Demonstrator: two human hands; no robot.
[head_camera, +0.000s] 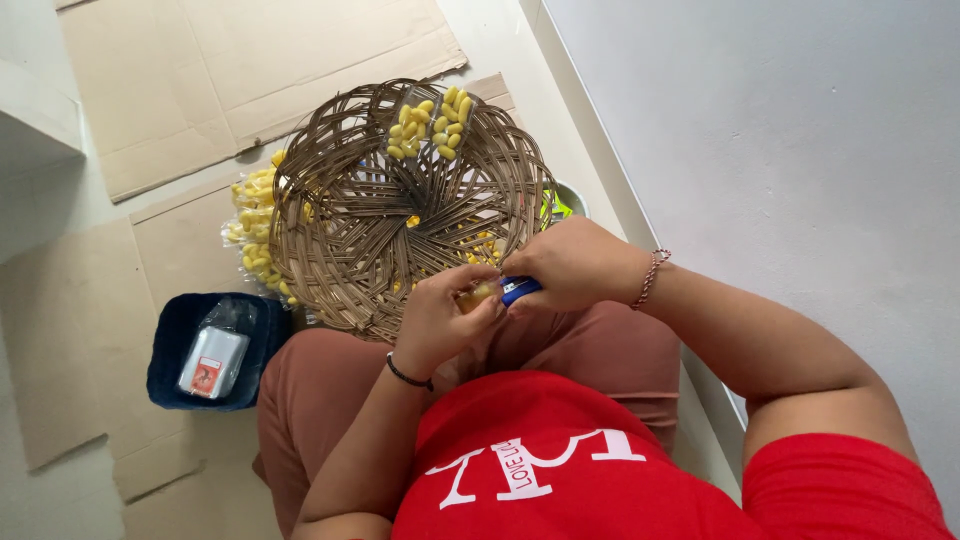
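Head view looks down at a seated person: the left hand (440, 310) pinches a yellow cocoon (478, 293), and the right hand (572, 265) is closed around a blue tool (519, 289) touching it, just above the knees. Behind them, a woven tray (340, 240) holds more yellow cocoons (432, 124). A blue tub (170, 340) sits beside the left knee.
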